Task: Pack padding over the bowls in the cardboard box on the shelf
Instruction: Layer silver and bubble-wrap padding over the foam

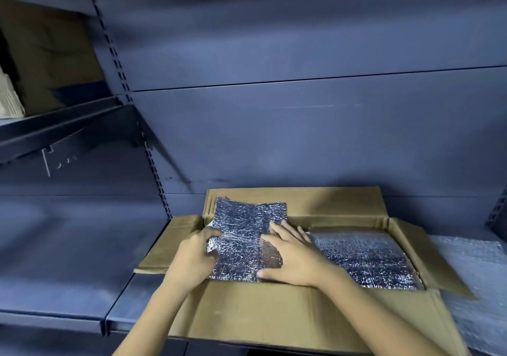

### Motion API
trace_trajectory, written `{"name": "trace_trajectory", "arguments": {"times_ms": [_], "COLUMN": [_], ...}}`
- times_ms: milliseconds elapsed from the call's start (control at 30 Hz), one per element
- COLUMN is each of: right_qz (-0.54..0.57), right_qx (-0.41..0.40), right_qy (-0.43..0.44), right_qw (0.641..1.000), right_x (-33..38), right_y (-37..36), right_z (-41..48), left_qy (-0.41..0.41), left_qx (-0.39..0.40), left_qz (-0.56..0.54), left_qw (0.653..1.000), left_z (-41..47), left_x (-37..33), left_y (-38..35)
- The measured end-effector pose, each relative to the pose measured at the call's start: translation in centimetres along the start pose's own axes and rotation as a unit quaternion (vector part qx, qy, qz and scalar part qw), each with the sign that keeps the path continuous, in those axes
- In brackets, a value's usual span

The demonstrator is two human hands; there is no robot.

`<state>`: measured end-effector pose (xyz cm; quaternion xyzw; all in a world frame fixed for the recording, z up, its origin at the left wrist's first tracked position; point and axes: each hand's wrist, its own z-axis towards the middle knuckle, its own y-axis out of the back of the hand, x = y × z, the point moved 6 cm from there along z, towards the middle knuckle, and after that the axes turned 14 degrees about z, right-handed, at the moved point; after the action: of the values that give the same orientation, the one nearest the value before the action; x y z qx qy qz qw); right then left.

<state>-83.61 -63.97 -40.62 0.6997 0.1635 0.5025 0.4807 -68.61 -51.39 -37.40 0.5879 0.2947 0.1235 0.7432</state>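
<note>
An open cardboard box (pixel 255 311) sits on the dark blue shelf, flaps spread outward. A silver foil padding sheet (pixel 241 235) stands curled over the box's left half, its far edge leaning on the back flap. My left hand (pixel 192 256) grips that sheet's left edge. My right hand (pixel 290 256) presses flat on its right part with fingers spread. A second silver padding sheet (pixel 367 259) lies flat inside the box's right half. The bowls are hidden under the padding.
A bubble-wrap sheet (pixel 477 273) lies on the shelf to the right of the box. The shelf (pixel 68 267) runs on to the left. A higher shelf at upper left holds a brown carton (pixel 52 53) and pale stacked items (pixel 8 94).
</note>
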Motion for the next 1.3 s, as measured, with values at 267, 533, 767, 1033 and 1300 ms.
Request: {"name": "trace_trajectory", "arguments": {"times_ms": [267, 533, 767, 1033, 1300], "right_qz": [-0.008, 0.022, -0.016, -0.051, -0.058], "right_qx": [0.002, 0.002, 0.022, 0.042, 0.044], "right_qy": [0.039, 0.060, 0.071, 0.052, 0.012], "right_qw": [0.999, 0.998, 0.997, 0.996, 0.997], "right_x": [1.3, 2.7, 2.8, 2.5, 2.1], "right_y": [-1.3, -2.1, -2.8, -3.1, -2.9], "right_z": [1.2, 2.4, 2.8, 2.7, 3.5], "left_qy": [0.032, 0.016, -0.032, -0.100, -0.100], "left_qx": [-0.039, -0.042, 0.070, 0.186, 0.142], "left_qz": [0.011, 0.002, 0.186, 0.159, 0.265], "left_qw": [0.999, 0.999, 0.979, 0.964, 0.949], "left_z": [1.5, 1.3, 0.9, 2.2, 3.6], "left_x": [1.6, 2.9, 1.8, -0.1, -1.1], "left_y": [0.6, 0.3, -1.6, -3.3, -5.9]}}
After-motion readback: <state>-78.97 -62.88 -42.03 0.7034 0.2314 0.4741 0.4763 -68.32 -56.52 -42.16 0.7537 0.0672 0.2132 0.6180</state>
